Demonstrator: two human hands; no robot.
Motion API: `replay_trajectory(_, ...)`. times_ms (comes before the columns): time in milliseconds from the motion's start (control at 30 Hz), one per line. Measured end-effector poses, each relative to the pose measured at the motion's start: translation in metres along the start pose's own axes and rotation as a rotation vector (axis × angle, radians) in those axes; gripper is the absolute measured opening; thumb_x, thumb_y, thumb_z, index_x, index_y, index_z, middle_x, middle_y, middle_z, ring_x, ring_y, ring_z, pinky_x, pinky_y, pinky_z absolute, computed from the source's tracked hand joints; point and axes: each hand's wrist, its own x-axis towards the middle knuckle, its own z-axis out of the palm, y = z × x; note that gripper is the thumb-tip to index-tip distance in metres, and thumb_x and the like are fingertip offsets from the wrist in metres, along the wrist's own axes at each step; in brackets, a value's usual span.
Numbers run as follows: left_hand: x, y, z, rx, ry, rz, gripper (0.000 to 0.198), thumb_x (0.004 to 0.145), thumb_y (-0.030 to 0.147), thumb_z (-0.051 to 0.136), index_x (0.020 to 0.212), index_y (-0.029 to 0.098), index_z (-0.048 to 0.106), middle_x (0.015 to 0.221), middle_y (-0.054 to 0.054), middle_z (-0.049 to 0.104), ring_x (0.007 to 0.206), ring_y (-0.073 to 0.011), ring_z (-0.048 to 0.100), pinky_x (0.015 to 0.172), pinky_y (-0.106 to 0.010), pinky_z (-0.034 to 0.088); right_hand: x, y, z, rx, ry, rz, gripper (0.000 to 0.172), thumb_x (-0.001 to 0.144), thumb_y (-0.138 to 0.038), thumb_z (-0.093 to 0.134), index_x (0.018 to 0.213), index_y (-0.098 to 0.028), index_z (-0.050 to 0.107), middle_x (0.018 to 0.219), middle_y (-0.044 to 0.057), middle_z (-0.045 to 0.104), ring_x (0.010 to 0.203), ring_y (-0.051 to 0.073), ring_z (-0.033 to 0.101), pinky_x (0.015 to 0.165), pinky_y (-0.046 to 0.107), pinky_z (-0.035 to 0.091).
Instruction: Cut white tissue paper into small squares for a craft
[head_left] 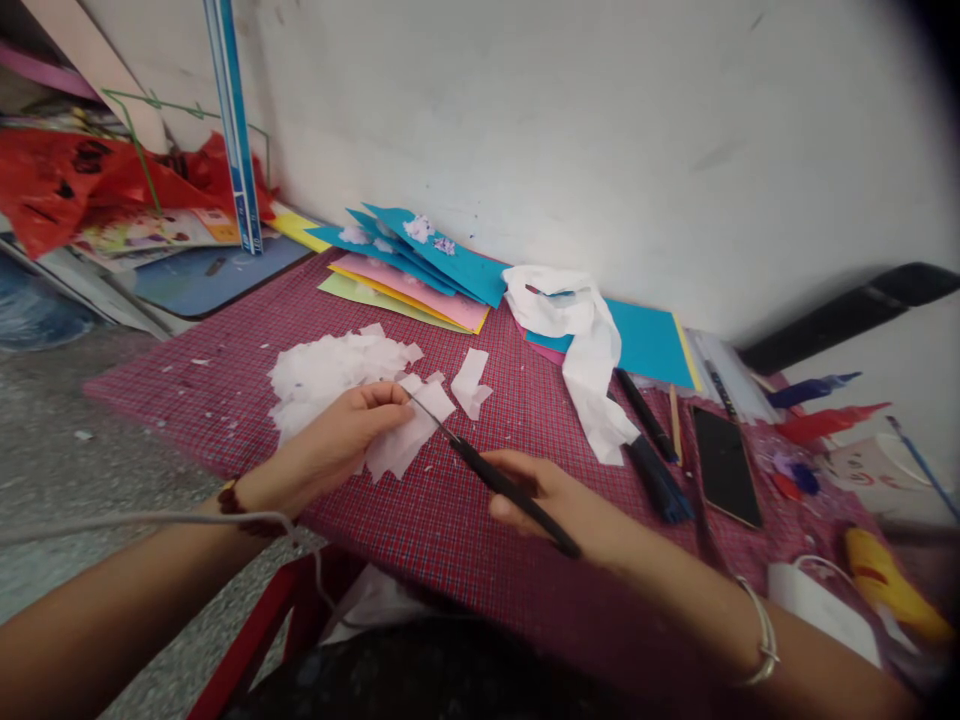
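In my right hand [555, 500] is a pair of scissors [487, 468] with black handles. Their thin blades point up and left toward the fingertips of my left hand [349, 420]. Thumb and index finger of that hand pinch together at a small white paper piece [433, 402], which lies against the blades. The exact grip on the paper is partly hidden. A heap of cut white paper pieces [330, 365] spreads behind and under my left hand. Two or so loose paper scraps [469, 380] lie just beyond the blades.
The table has a red checked cloth [420, 520]. Coloured sheets [450, 265] are stacked at the back, with a long crumpled white paper strip [592, 370] beside them. At right lie a phone [726, 465], pens and a yellow object [889, 580]. A cable [187, 517] crosses my left forearm.
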Motion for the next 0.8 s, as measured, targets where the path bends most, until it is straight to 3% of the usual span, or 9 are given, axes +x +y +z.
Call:
replay_trajectory(133,-0.001,0.001,0.002,-0.034,0.001,-0.012,0.015,0.067,0.023,0.076,0.074,0.019,0.064,0.067,0.003,0.061,0.053,-0.0086,0.053,0.051,-0.02,0.04,0.002,0.002,0.0,0.028,0.022,0.057,0.069,0.073,-0.059,0.076,0.123,-0.013,0.061,0.066,-0.004,0.045,0.053,0.008,0.036,0.046,0.024,0.028)
replay_trajectory(367,-0.013,-0.004,-0.008,-0.097,-0.09,-0.125,0.021,0.066,0.026,0.082,0.081,0.017,0.07,0.075,-0.003,0.071,0.063,-0.0132,0.063,0.061,-0.024,0.05,0.003,0.001,-0.006,-0.035,0.023,0.01,0.071,0.074,-0.065,0.073,0.122,-0.015,0.057,0.075,-0.002,0.049,0.06,0.01,0.042,0.054,0.025,0.037)
replay_trajectory(500,-0.016,0.001,-0.009,-0.077,0.007,-0.047,0.021,0.067,0.027,0.081,0.081,0.018,0.07,0.074,-0.002,0.07,0.06,-0.0122,0.061,0.058,-0.023,0.049,-0.004,-0.002,-0.013,-0.123,-0.03,-0.068,0.064,0.081,-0.063,0.069,0.124,-0.017,0.056,0.083,0.002,0.05,0.072,0.014,0.045,0.063,0.028,0.041)
replay_trajectory(667,-0.013,0.012,-0.006,-0.095,0.048,0.045,0.019,0.068,0.026,0.078,0.083,0.019,0.069,0.074,-0.001,0.068,0.058,-0.0118,0.058,0.057,-0.024,0.047,-0.012,-0.001,-0.017,-0.174,-0.115,-0.036,0.066,0.084,-0.064,0.065,0.127,-0.016,0.055,0.088,0.004,0.051,0.077,0.016,0.045,0.067,0.03,0.044)
replay_trajectory(800,-0.008,0.007,-0.004,-0.064,0.003,0.027,0.013,0.068,0.025,0.078,0.075,0.018,0.07,0.069,-0.001,0.066,0.056,-0.0113,0.056,0.054,-0.023,0.045,-0.01,-0.004,-0.014,-0.16,-0.158,-0.052,0.063,0.083,-0.064,0.065,0.124,-0.015,0.057,0.09,0.005,0.052,0.079,0.017,0.047,0.07,0.03,0.045)
